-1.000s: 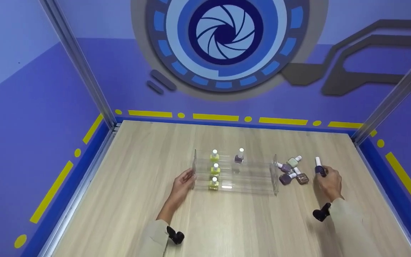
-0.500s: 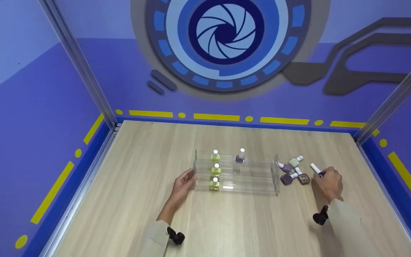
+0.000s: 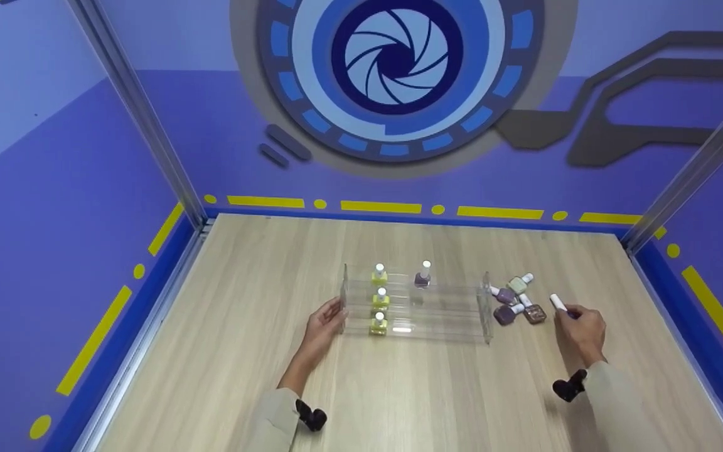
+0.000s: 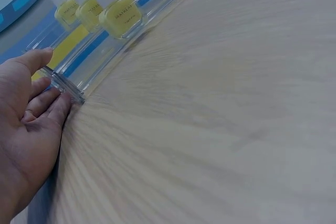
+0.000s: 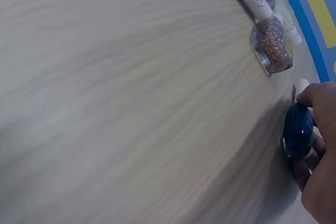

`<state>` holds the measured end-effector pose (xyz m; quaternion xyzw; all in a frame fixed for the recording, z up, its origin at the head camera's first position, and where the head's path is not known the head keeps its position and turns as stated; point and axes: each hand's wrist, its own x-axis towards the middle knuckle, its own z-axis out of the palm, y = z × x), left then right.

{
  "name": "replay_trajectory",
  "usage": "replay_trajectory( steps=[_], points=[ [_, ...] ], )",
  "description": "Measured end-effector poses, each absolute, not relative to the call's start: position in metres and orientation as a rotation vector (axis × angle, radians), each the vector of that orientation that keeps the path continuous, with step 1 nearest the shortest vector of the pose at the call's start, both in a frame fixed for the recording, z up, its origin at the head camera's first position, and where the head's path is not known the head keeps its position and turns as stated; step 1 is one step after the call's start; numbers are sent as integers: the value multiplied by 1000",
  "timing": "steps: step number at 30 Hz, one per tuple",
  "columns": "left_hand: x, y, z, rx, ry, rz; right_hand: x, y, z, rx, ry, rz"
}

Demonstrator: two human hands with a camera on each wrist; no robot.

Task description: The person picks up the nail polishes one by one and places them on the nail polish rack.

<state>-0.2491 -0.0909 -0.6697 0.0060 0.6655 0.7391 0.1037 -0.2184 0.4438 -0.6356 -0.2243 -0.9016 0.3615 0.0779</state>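
A clear tiered display rack [image 3: 443, 314] stands on the table. It holds three yellow nail polish bottles [image 3: 380, 301] in a column at its left and one purple nail polish bottle [image 3: 423, 276] on the top tier. My left hand [image 3: 324, 323] holds the rack's left end panel, thumb and fingers about its edge in the left wrist view. To the right, my right hand [image 3: 582, 326] pinches a dark blue nail polish bottle [image 5: 298, 130] by its body. The bottle is tilted low over the table, its white cap [image 3: 558, 302] pointing away and left; the fingers hide most of it in the head view.
Several loose nail polish bottles lie between the rack and my right hand: a glittery brown one [image 3: 535, 314], a pale green one [image 3: 517, 285] and purple ones [image 3: 504, 314]. The wooden table [image 3: 437, 402] ends at blue walls behind and at both sides.
The dark blue bottle has tipped from nearly upright to a leftward slant and come lower in my right hand. My left hand and the rack have stayed where they were.
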Motion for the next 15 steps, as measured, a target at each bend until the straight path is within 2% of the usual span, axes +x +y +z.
replay_trajectory(
  steps=[15],
  points=[
    [-249, -89, -669, 7, 1962, 2175, -210, 449, -626, -785, -2582, 1085]
  ],
)
